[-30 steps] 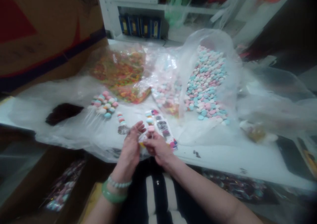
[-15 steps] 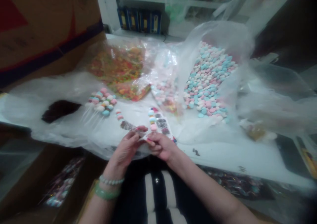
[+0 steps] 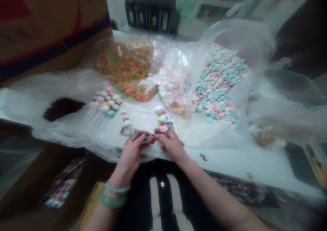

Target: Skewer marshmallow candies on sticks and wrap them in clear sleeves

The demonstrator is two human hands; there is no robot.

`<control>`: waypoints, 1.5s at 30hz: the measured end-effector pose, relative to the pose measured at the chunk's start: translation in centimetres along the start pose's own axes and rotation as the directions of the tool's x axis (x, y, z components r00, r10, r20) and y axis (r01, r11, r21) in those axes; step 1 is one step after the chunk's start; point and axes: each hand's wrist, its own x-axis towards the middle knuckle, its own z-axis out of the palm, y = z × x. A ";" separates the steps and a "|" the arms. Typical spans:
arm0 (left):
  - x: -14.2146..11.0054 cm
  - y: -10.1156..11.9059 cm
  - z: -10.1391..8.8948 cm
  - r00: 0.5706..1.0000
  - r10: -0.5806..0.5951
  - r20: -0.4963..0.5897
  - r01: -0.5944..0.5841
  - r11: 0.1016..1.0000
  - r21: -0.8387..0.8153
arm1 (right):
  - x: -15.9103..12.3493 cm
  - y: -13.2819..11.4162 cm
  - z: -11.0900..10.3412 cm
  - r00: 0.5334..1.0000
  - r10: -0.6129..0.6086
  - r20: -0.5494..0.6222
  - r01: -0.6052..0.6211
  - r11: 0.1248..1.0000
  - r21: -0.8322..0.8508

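My left hand pinches a small printed wrapper, whose dark-lettered end sticks out to the left. At the wrapper's other end, the fingers of my right hand are closed around its pinkish-red edge. Just beyond my right hand lies a candy skewer of white, blue, yellow and pink pieces, partly hidden by my fingers. More printed wrappers lie under and beside it. A second short candy skewer is beyond my left hand. Further left is a bunch of candy skewers on white sticks.
A bag of orange and green candies lies at the back. To the right spreads an open bag of pastel candies. A large cardboard box stands on the left. Wrapped candies fill an open box below the white table.
My right hand has turned, its fingers now reaching over the wrapper's edge. More of the wrapper's pinkish-red part shows between my hands. The view has shifted slightly.
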 end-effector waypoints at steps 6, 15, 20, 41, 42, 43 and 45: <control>-0.5 -0.8 1.0 0.994 -0.026 -0.105 0.025 1.000 -0.005 | 0.0 0.0 0.8 0.998 0.054 0.033 -0.056 0.997 0.053; 0.1 -2.1 1.4 0.984 0.032 -0.177 -0.040 0.998 -0.041 | 0.3 0.7 1.8 1.000 0.016 -0.008 -0.014 0.977 0.213; 0.6 -1.9 0.5 0.984 0.001 -0.180 0.009 0.999 0.053 | 1.1 1.2 1.2 0.997 0.046 -0.069 -0.033 0.984 0.176; 0.5 -2.1 0.7 0.987 0.060 -0.150 -0.051 0.996 0.068 | 0.9 0.2 1.6 0.996 -0.082 -0.045 0.080 0.996 -0.029; 0.7 -1.8 0.6 0.987 0.021 -0.162 -0.020 1.000 0.010 | 0.9 0.2 1.4 0.994 -0.095 -0.052 0.092 0.994 -0.058; 0.9 -1.4 0.5 0.983 -0.035 -0.180 0.025 0.998 -0.056 | 0.9 0.1 1.1 0.992 -0.109 -0.064 0.103 0.991 -0.089; 1.3 -0.3 0.0 0.958 -0.165 -0.234 0.121 0.974 -0.193 | 0.7 0.0 0.3 0.985 -0.147 -0.091 0.131 0.978 -0.163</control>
